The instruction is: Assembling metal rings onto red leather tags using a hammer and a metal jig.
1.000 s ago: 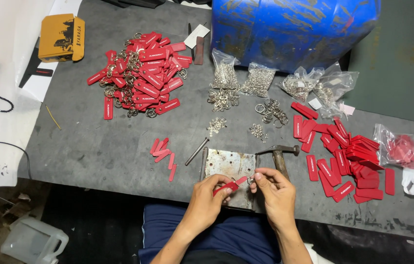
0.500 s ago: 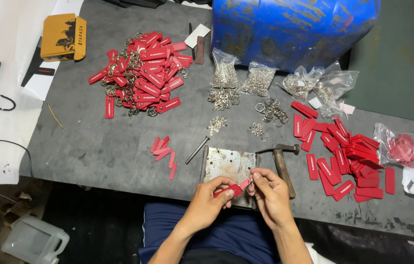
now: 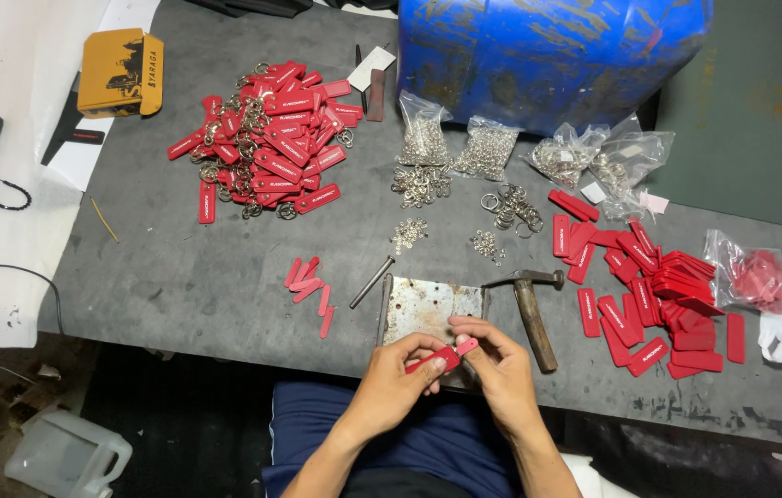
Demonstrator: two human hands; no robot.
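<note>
- We hold a small red tag (image 3: 442, 356) between both hands at the lower centre of the frame, just over the near edge of the grey tabletop (image 3: 188, 277).
- Our left hand (image 3: 400, 373) has its grip closed on the tag from the left, thumb and fingers pinching its lower end.
- Our right hand (image 3: 499, 369) meets the tag at its upper right end, fingertips drawn narrow around that tip; what sits at the tip is too small to tell.
- Just behind the hands lies a scuffed metal plate (image 3: 429, 309), flat on the tabletop.
- A hammer (image 3: 531, 309) with a wooden handle lies just right of the plate, its head pointing toward the plate.
- A thin metal punch (image 3: 371, 282) lies slanted just left of the plate.
- A few loose red strips (image 3: 310, 281) sit further left of the punch.
- In the upper left of the frame sits a big heap of finished red tags with rings (image 3: 266, 138).
- At the right of the frame a pile of plain red tags (image 3: 649, 290) spreads out, well apart from the heap.
- Clear bags of metal rings (image 3: 455, 148) stand in the upper centre, with loose rings (image 3: 508, 207) scattered in front of them.
- A blue drum (image 3: 548, 55) fills the top of the frame.
- A yellow box (image 3: 120, 72) lies at the upper left corner.
</note>
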